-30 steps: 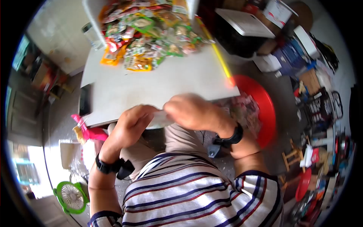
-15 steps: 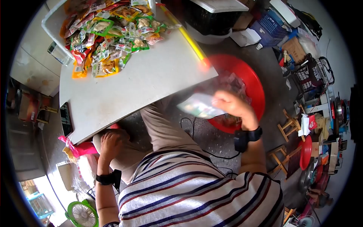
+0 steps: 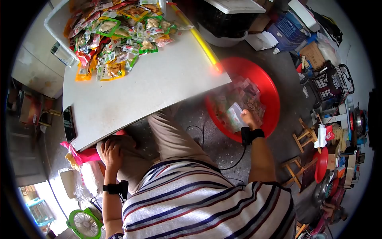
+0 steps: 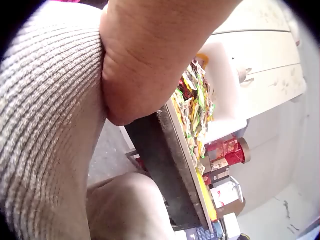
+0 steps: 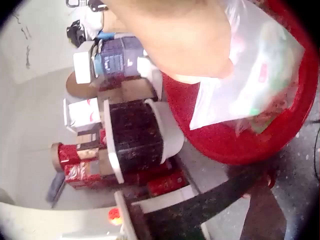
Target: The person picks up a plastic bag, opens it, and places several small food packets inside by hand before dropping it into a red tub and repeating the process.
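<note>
Over the red basin (image 3: 269,85), the right hand (image 3: 250,119) pinches a clear bag (image 3: 234,113); below lie other crumpled bags (image 3: 247,90). Red and green marks on this bag appear in the right wrist view, which hides the fingertips. Only the head view shows the left hand's (image 3: 111,153) relaxed fingers, resting on the knee (image 3: 128,153). A white box (image 3: 57,24) holds colourful packets (image 3: 115,36), spilling onto the table (image 3: 155,81).
</note>
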### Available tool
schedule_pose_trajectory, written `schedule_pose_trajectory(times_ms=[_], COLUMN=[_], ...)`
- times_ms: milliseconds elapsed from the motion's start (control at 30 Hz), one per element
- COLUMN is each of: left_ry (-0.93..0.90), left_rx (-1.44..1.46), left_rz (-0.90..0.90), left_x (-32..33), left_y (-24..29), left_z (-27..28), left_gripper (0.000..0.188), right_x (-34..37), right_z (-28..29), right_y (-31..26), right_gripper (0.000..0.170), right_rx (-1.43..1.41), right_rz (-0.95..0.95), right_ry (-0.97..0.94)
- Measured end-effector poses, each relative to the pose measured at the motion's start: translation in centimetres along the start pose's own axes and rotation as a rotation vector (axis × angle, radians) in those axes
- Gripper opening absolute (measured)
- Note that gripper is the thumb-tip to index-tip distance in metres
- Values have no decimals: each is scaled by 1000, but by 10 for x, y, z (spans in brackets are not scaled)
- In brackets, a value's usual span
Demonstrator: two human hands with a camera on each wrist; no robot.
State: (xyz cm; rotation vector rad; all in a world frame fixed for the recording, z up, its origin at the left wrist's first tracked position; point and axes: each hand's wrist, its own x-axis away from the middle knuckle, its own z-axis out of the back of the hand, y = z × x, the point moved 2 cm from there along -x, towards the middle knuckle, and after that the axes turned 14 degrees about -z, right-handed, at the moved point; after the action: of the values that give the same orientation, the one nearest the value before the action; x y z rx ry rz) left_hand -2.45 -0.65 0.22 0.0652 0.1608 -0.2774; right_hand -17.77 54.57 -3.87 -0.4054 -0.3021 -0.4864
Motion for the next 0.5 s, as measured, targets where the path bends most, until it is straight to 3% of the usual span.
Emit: schedule_pose_trajectory(times_ms=[67, 167, 233, 300, 400, 500], left_ry=[11, 16, 12, 7, 38, 39], left_rx=[4, -6, -11, -10, 13, -13], left_rz=[-9, -11, -5, 3, -11, -4], left_x=[-2, -4, -4, -4, -6, -6], left_y=[2, 3, 3, 2, 5, 6], left_z=[3, 3, 2, 0, 4, 6], left_gripper=[24, 24, 23, 22, 21, 21], right_x=[-31, -29, -22, -59, -104, -104], right_z=[-30, -6, 23, 20, 20, 11], right_y=[31, 11, -18, -9, -7, -25], right_gripper=[20, 20, 26, 23, 20, 20], right_rx=[-128, -37, 172, 96, 30, 61], right_rz=[-17, -92, -115, -146, 30, 124], right_ry=[36, 16, 150, 219, 354, 320])
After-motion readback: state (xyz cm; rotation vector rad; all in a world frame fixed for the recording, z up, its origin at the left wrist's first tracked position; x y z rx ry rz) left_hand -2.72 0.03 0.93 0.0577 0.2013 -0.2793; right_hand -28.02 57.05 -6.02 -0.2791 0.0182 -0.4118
